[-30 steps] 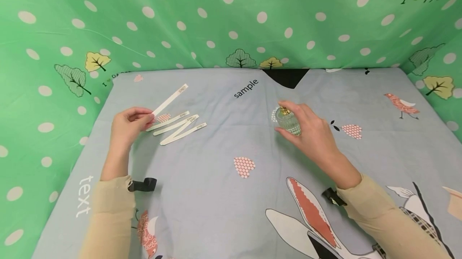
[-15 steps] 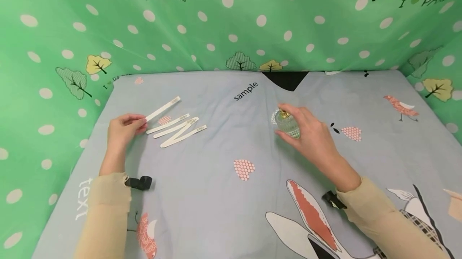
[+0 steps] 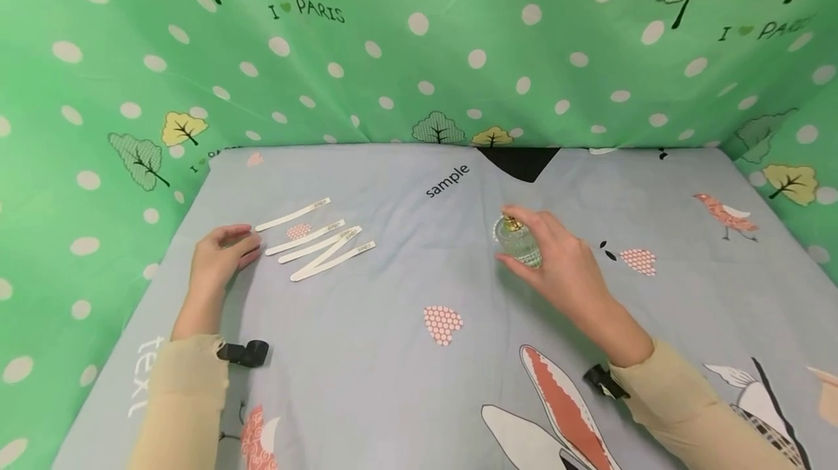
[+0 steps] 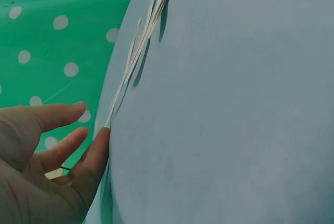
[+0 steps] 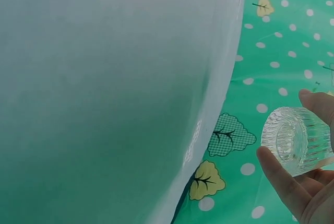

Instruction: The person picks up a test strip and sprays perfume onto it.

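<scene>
Several white perfume test strips (image 3: 305, 238) with small print on their ends lie fanned on the cloth at the left. The farthest paper strip (image 3: 292, 215) lies apart from the others, its near end close to my left hand (image 3: 222, 255). In the left wrist view, the thumb and fingers of that hand (image 4: 57, 161) are spread apart, holding nothing, beside the strips (image 4: 148, 25). My right hand (image 3: 569, 266) grips a clear ribbed glass perfume bottle (image 3: 519, 241) with a gold neck. From the right wrist, the bottle's round base (image 5: 295, 140) shows between thumb and fingers (image 5: 284, 182).
A grey-blue printed cloth (image 3: 393, 353) covers the table. Behind it and at both sides hangs a green dotted curtain (image 3: 366, 77). Black wrist mounts (image 3: 245, 353) sit on both sleeves.
My left hand lowered the farthest strip to the cloth, let it go and drew back slightly left. The right hand keeps holding the perfume bottle in about the same place.
</scene>
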`<act>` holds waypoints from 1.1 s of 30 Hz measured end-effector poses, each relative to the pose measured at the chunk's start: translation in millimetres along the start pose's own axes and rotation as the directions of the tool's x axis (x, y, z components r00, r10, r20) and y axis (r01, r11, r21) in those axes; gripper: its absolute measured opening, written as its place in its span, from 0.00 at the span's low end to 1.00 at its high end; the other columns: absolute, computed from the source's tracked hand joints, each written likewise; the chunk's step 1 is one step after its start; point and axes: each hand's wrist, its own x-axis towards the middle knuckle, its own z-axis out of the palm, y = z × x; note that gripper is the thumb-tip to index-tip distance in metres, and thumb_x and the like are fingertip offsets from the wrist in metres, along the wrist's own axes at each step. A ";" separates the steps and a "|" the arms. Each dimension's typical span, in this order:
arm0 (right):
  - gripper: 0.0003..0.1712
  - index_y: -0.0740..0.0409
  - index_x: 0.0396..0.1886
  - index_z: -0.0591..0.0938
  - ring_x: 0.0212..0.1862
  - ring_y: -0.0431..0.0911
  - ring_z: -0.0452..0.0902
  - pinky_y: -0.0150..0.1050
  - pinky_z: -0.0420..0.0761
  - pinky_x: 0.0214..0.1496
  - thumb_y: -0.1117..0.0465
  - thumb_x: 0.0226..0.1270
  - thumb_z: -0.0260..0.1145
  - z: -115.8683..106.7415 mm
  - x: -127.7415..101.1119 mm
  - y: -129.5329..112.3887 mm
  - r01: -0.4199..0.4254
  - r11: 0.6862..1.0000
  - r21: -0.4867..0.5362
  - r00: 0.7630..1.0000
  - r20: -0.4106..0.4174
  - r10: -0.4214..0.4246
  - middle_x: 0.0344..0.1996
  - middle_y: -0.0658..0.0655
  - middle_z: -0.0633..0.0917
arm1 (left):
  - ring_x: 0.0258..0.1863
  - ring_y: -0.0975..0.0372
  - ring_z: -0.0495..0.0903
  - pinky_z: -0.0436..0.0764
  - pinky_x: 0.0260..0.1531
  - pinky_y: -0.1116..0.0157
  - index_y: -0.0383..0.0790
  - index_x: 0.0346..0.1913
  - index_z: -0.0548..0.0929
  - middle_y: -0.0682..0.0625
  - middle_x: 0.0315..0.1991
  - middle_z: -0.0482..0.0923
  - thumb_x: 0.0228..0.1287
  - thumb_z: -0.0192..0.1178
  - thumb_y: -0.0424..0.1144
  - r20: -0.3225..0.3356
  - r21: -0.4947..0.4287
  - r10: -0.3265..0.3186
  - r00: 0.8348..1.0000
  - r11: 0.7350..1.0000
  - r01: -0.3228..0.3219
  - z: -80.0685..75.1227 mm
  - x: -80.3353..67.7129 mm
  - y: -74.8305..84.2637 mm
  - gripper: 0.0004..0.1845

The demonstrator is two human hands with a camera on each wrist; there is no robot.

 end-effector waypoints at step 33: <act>0.44 0.49 0.66 0.73 0.51 0.53 0.85 0.50 0.87 0.42 0.58 0.47 0.82 -23.5 -1.9 -3.3 -0.089 0.996 0.028 0.996 -0.017 0.089 0.52 0.56 0.85 | 0.36 0.73 0.87 0.84 0.40 0.77 0.49 0.39 0.88 0.59 0.34 0.89 0.68 0.64 0.37 0.551 -0.103 -0.076 0.831 0.982 0.158 -36.7 20.1 -26.9 0.04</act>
